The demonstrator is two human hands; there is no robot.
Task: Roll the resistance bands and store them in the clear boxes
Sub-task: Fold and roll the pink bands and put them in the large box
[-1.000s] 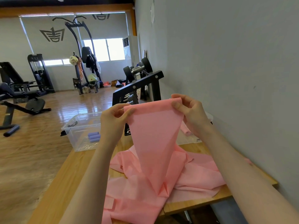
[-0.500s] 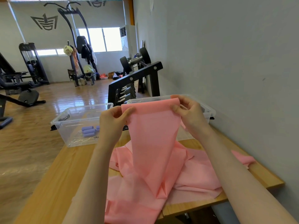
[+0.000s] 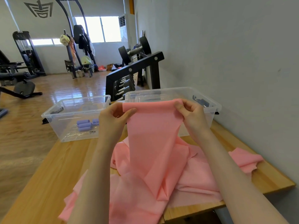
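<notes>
I see my left hand (image 3: 113,122) and right hand (image 3: 192,117) each pinching a top corner of the wide pink stretchy resistance band (image 3: 153,136), thumb and fingers curled onto its upper edge, holding it raised and taut between them. The band hangs down to a crumpled pink heap (image 3: 191,178) on the light wooden tabletop (image 3: 40,183). At 11 o'clock from my hands sits a clear plastic box (image 3: 53,117) with rolled purple bands (image 3: 85,125) inside. At 1 o'clock, just behind the raised band, stands a second clear plastic box (image 3: 215,107) by the grey wall (image 3: 234,62). A black dumbbell rack (image 3: 134,70) stands beyond at 12 o'clock.
</notes>
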